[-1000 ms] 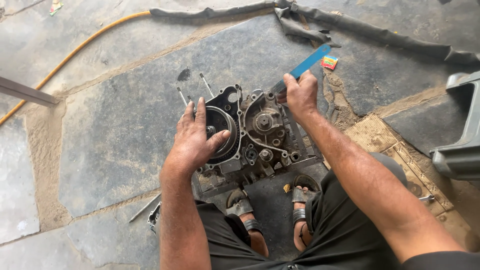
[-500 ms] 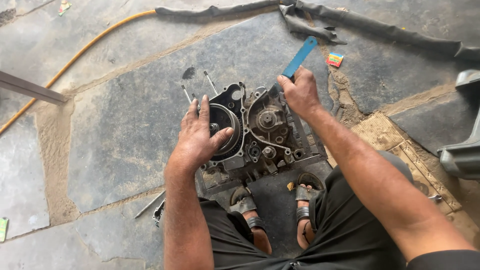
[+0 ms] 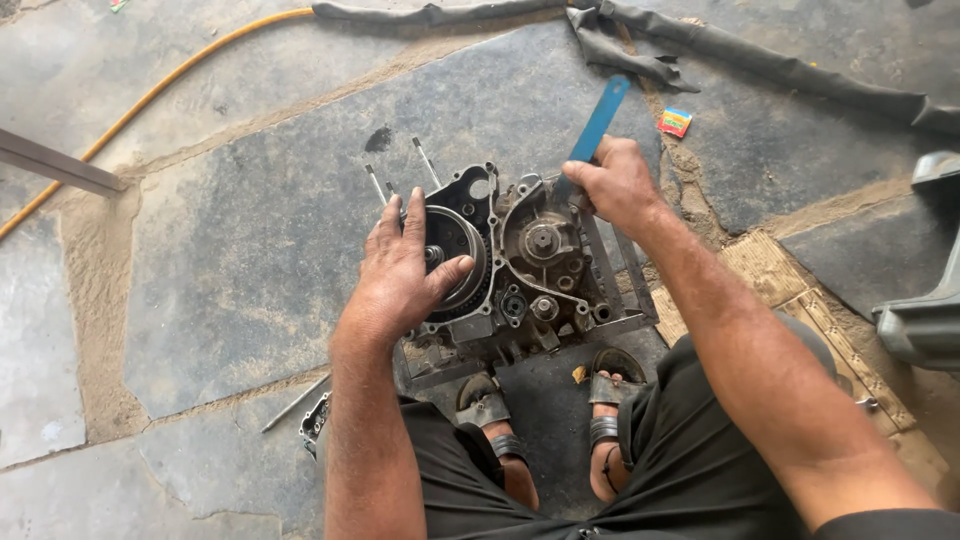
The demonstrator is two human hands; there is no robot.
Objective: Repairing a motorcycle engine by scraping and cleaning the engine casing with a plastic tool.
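The engine case (image 3: 520, 265) is steadied by the left hand (image 3: 405, 270), fingers spread open; the blue tool (image 3: 597, 125), gripped in the right hand (image 3: 615, 185), is best kept flat.

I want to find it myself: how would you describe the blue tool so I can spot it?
Find the grey metal engine case on the stone floor, in the middle. At its upper right edge the right hand grips a flat blue tool that sticks up and away. It is the only bright blue, straight strip there.

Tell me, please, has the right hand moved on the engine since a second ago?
Yes: the right hand slid left along the engine's top edge, tilting the blue tool more upright.
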